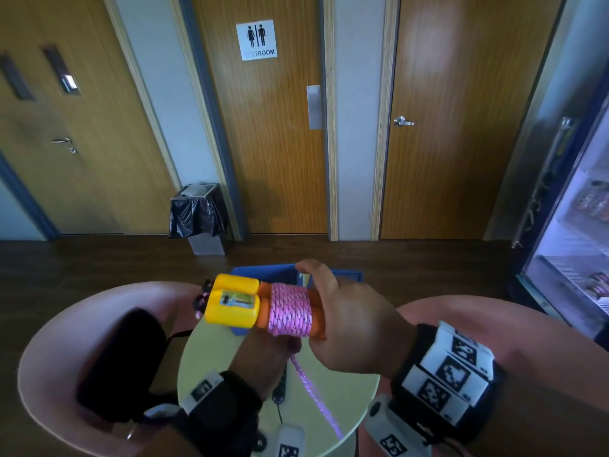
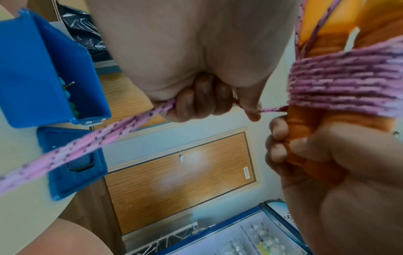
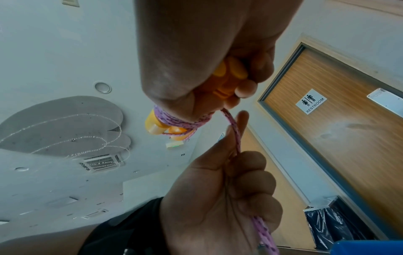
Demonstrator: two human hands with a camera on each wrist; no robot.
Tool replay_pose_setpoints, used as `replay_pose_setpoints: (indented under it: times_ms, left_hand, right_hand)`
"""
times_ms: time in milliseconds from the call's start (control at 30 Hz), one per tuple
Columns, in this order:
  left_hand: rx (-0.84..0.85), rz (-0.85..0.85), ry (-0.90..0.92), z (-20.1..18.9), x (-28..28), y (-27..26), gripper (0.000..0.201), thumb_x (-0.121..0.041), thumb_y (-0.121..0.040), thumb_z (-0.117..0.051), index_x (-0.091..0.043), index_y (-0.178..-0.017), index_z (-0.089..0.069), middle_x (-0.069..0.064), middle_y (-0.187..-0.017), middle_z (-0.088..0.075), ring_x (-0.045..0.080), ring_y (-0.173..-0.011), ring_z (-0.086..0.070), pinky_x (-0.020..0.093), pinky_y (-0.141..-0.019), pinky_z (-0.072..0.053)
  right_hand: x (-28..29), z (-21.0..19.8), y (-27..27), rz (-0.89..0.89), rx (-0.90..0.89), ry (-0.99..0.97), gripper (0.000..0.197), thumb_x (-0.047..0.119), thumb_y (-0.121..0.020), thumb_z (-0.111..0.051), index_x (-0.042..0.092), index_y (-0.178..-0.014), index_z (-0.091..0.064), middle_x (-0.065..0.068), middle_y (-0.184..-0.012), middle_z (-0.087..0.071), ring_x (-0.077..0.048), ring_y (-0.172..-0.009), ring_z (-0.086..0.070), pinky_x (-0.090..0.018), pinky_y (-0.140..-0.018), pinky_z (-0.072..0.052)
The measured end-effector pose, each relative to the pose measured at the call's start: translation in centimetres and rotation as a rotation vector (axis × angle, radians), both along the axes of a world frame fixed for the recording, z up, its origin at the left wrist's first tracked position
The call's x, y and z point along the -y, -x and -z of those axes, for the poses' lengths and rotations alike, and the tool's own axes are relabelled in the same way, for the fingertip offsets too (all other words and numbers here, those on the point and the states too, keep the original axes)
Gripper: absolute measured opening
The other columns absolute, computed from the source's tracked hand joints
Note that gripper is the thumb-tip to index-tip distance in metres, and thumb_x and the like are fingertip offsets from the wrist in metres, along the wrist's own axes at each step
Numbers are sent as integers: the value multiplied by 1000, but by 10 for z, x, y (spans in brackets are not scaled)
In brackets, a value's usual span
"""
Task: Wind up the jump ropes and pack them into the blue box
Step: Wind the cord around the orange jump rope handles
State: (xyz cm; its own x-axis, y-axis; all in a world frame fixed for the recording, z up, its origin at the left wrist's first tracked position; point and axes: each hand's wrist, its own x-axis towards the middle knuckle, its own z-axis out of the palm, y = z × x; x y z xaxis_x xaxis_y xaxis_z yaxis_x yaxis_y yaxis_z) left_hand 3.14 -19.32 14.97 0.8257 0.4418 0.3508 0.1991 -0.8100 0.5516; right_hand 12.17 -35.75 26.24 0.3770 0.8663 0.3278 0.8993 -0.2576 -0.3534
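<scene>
The right hand (image 1: 346, 324) clamps the orange ends of both handles (image 1: 237, 305), side by side, so they serve as one spool; the pink rope (image 1: 290, 313) is coiled tight around them, just right of the yellow caps. Under the handles, the left hand (image 1: 263, 354) curls its fingers (image 2: 196, 101) round the loose rope, probably to keep tension for the next turn. Just behind the handles sits the blue box (image 1: 263, 270), open. In the left-wrist view its lid (image 2: 72, 165) lies beside it, and something green (image 2: 72, 103), too hidden to name, lies inside.
</scene>
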Motion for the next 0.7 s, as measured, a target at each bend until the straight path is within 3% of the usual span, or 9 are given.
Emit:
replay_pose_setpoints:
  times_ms: [33,100,167,233,333,467,533,600,700]
  left_hand:
    - [175,60,226,-7,14,-5,24,-38,-72,-61,-15,-80,-62,20,-84,-62,30,-78,-61,46,-78,-49]
    - [303,147,375,0,27,-8,39,-49,-77,-56,-11,-80,-67,15,-81,-69,24,-73,-62,46,-72,-47]
    - [351,135,498,-1,38,-9,37,-36,-92,-56,-3,-92,-74,7,-86,-76,19,-84,-67,36,-80,-52]
    - [309,149,790,-1,37,-9,29,-10,-98,-50,8,-83,-67,1,-70,-69,8,-70,-61,23,-68,-50]
    - [228,109,967,-12,38,-2,29,-7,-99,-44,-14,-79,-64,1,-73,-62,13,-68,-57,27,-66,-48]
    - [212,64,863,-16,47,1,41,-4,-98,-51,-16,-58,-52,-1,-58,-42,11,-57,-39,33,-61,-31]
    - [275,69,895,-20,47,3,41,-19,-90,-62,-18,-51,-51,5,-57,-40,16,-58,-40,37,-62,-29]
    - [310,111,912,-24,45,6,29,-39,-75,-67,-16,-59,-62,9,-64,-51,18,-68,-49,36,-68,-36]
    - [352,214,938,-29,45,10,23,-43,-71,-67,-23,-78,-77,-2,-79,-73,16,-82,-66,31,-77,-47]
  right_hand:
    - [-2,1,1,15,-5,-10,85,29,-80,-65,27,-150,-16,2,-96,-64,-13,-78,-62,-31,-67,-54]
    - [-6,3,0,48,2,-38,82,29,-80,-63,25,-150,-19,1,-96,-66,-15,-81,-65,-31,-66,-53]
    - [-10,6,-1,70,12,-38,80,29,-81,-61,23,-149,-20,1,-98,-65,-15,-84,-65,-28,-65,-52]
    - [-15,10,-4,101,18,-4,79,29,-83,-62,22,-149,-18,0,-105,-63,-17,-91,-65,-32,-70,-56]
    - [-22,23,-9,160,57,77,83,25,-83,-63,17,-151,-15,-5,-116,-59,-22,-101,-63,-40,-79,-58]
    - [-29,41,-12,166,125,116,87,25,-81,-70,11,-150,-19,-8,-123,-57,-25,-110,-60,-42,-88,-55]
    - [-29,44,-13,122,43,75,83,25,-78,-71,12,-146,-26,-6,-124,-56,-24,-112,-57,-42,-90,-53]
    - [-27,45,-16,57,-124,3,77,32,-75,-70,18,-141,-33,-2,-122,-54,-20,-111,-55,-40,-90,-52]
    - [-24,47,-21,9,-207,-59,68,45,-74,-66,23,-134,-43,2,-118,-54,-16,-107,-54,-36,-88,-50]
